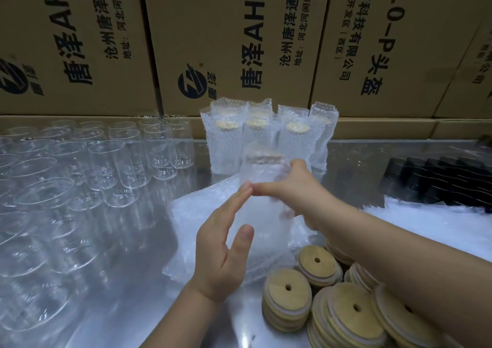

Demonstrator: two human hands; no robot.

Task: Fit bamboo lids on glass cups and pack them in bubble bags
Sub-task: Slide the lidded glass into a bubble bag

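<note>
The shiny grey metal surface ran back to a wall of brown cardboard boxes printed with black characters at 12 o'clock. Rows of clear glass cups stood open-mouthed across 9 o'clock. Just before the boxes stood a cluster of lidded cups in white bubble bags. At centre the right grip grasped a blurred bubble-bagged glass cup with a bamboo lid, upright above a pile of flat bubble bags. The left grip was released, fingers straight, fingertips at the bag's side. Stacks of round bamboo lids with centre holes lay at 5 o'clock. Dark ridged objects, too dim to identify, sat at 3 o'clock.
</note>
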